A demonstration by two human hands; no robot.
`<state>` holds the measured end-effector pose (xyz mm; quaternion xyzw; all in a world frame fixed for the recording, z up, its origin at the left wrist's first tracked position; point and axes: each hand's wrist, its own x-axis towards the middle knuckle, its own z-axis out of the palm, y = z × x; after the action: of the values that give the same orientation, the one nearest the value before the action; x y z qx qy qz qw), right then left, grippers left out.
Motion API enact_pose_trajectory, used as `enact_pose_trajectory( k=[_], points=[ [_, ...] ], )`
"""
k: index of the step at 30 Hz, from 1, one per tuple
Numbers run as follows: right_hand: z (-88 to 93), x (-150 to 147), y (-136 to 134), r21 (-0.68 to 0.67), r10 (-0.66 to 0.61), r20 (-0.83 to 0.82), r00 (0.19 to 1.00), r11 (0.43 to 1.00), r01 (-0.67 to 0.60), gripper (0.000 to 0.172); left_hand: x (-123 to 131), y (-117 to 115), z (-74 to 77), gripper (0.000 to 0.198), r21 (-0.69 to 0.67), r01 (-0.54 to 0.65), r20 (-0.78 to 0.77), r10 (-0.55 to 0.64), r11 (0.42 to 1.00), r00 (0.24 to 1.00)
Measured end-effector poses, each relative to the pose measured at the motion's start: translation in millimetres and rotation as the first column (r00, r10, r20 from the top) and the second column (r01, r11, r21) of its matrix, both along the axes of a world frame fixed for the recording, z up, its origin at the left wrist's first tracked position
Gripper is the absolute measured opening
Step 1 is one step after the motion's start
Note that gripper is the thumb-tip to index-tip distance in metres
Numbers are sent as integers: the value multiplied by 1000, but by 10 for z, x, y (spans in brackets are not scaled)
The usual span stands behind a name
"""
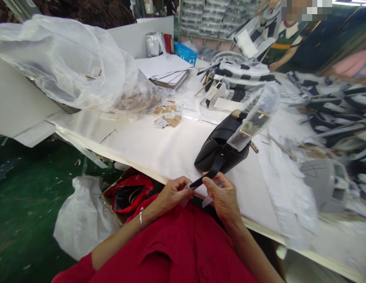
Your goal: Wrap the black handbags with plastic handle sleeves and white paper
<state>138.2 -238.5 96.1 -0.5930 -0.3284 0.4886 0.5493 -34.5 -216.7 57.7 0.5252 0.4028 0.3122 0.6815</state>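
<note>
Where the black bag (pixel 210 145) sits: on the white table (pixel 168 149), near its edge.
Strap (pixel 218 163): runs from the bag toward the person.
Right hand (pixel 223 194): gripping the strap between thumb and fingers, near the bag.
Left hand (pixel 174 193): pinched on the strap, farther from the bag.
Translucent wrap (pixel 261 104): around the bag's handle.
Tags (pixel 170 114): left of the bag.
Checkered bags (pixel 243 74): beyond the bag.

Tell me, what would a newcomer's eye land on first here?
Probably the smooth black handbag on the white table, its dark strap held by the left hand and right hand at the near edge. Next, the big, crumpled, translucent plastic bag at far left, and the black-and-white checked bags piled beyond the handbag.
</note>
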Motion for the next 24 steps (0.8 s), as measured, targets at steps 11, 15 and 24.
enact_pose_trajectory(
  k=[11, 15, 24],
  points=[
    [53, 138, -16, -25, 74, 31, 997, 997, -73, 34, -76, -27, -64, 37, -84, -42, 5, 42, 996, 999],
    [25, 127, 1, -14, 92, 23, 995, 996, -92, 32, -44, -31, -44, 39, -83, -68, -34, 66, 994, 997],
    [27, 81, 27, 50, -49, -31, 998, 997, 51, 33, -68, -50, -65, 39, -216, -20, 83, 38, 976, 996]
  ],
)
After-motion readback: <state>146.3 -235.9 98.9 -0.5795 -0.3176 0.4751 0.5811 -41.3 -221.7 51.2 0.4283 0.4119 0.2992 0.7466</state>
